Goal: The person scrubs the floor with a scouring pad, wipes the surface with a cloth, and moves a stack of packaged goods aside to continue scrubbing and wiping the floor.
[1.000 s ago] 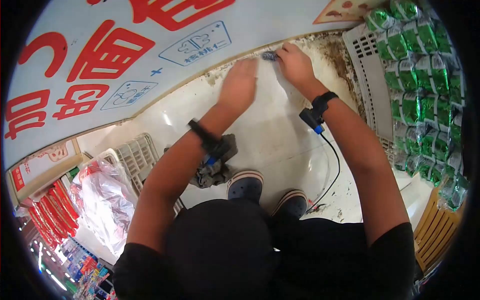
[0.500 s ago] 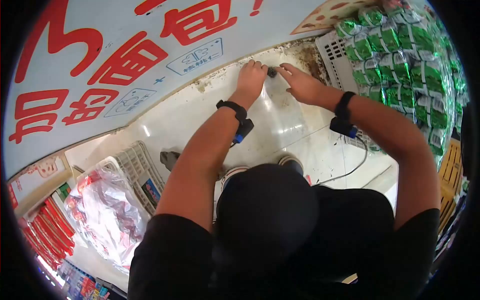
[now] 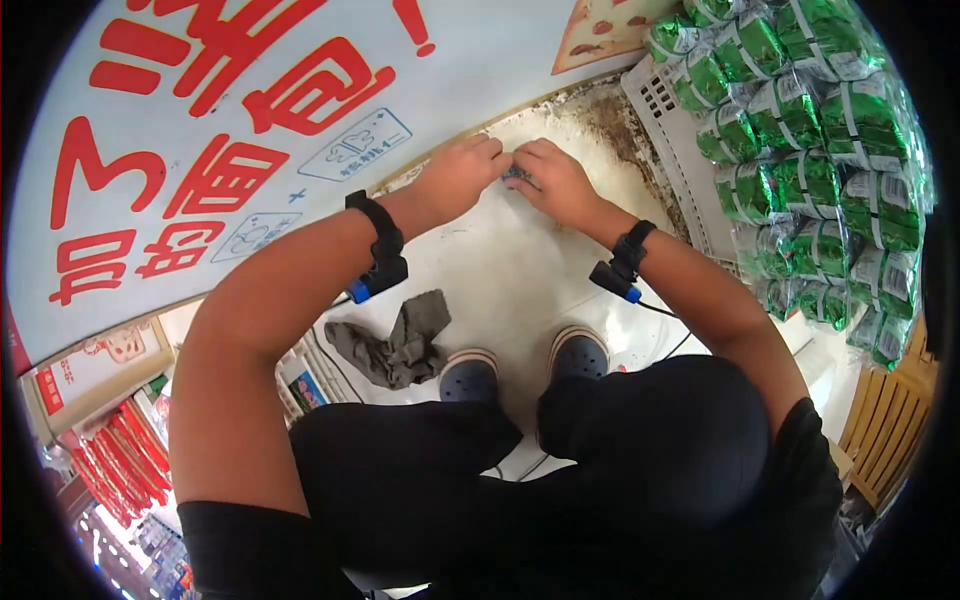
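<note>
My left hand (image 3: 462, 178) and my right hand (image 3: 552, 182) are close together above the pale floor (image 3: 500, 262), near the base of the printed panel. Between them is a small, dark, rough wad (image 3: 517, 174), which the fingers of both hands pinch or touch. It looks like a scouring pad, though most of it is covered by fingers. Brown grime (image 3: 612, 112) marks the floor edge beyond my right hand.
A grey cloth (image 3: 396, 342) lies crumpled left of my clogs (image 3: 580, 352). The white panel (image 3: 240, 110) with red lettering borders the left. At right stand a white crate (image 3: 672, 150) and stacked green packages (image 3: 790, 185). Cables run near my feet.
Both hands have drawn together around the dark wad, which was on the floor between them. The view has shifted, showing the grey cloth and both clogs more fully.
</note>
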`<action>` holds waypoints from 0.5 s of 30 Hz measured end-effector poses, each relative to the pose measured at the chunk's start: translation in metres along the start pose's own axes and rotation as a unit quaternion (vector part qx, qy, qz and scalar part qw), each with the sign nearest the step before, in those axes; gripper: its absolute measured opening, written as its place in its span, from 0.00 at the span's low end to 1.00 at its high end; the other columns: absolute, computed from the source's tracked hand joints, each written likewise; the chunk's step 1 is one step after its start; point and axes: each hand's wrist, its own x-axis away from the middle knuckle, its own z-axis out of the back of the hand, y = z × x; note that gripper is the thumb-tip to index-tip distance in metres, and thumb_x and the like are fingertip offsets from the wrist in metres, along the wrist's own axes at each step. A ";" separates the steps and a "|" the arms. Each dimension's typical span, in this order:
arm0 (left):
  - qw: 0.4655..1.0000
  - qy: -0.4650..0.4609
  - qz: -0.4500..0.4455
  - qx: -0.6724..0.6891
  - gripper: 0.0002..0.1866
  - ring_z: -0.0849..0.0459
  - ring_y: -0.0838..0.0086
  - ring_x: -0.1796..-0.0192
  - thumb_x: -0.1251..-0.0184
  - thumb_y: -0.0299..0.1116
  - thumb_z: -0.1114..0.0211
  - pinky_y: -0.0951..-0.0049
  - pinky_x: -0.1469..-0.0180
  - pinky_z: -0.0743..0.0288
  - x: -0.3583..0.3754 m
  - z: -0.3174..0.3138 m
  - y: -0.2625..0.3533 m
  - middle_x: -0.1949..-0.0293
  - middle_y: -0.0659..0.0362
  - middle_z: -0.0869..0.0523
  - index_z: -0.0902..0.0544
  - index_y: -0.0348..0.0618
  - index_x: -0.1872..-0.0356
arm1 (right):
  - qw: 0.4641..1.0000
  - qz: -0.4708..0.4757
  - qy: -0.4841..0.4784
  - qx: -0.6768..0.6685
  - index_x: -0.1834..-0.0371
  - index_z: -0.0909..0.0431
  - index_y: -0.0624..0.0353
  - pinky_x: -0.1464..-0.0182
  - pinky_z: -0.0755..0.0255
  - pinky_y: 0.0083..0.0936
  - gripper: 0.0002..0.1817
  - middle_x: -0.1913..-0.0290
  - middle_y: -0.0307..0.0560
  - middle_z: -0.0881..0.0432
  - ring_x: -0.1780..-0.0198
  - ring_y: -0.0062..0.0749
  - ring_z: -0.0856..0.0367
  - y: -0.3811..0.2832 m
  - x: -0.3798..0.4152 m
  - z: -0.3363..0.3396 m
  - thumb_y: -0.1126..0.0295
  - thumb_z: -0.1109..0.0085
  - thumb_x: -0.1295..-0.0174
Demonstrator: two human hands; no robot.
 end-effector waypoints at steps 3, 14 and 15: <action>0.998 0.049 0.042 -0.013 0.13 0.20 0.55 0.53 0.49 0.18 0.40 0.59 0.54 0.23 -0.014 -0.020 0.004 0.60 0.53 0.20 0.21 0.39 0.60 | 1.000 -0.011 0.017 -0.016 0.60 0.20 0.60 0.53 0.24 0.38 0.12 0.61 0.48 0.19 0.54 0.45 0.21 0.018 -0.001 -0.001 0.67 0.33 0.44; 0.954 0.276 0.051 -0.105 0.15 0.21 0.60 0.45 0.47 0.25 0.39 0.64 0.41 0.27 -0.107 -0.122 -0.010 0.52 0.53 0.18 0.20 0.35 0.57 | 0.967 -0.168 0.130 0.138 0.70 0.18 0.61 0.63 0.23 0.44 0.07 0.68 0.54 0.20 0.67 0.54 0.18 0.096 0.001 -0.004 0.69 0.34 0.48; 0.965 0.232 0.068 -0.099 0.16 0.21 0.60 0.46 0.47 0.26 0.39 0.64 0.41 0.27 -0.107 -0.123 -0.013 0.52 0.52 0.18 0.19 0.34 0.56 | 0.967 -0.178 0.142 0.116 0.68 0.17 0.61 0.62 0.23 0.43 0.06 0.68 0.54 0.20 0.66 0.54 0.18 0.095 -0.001 -0.007 0.71 0.35 0.48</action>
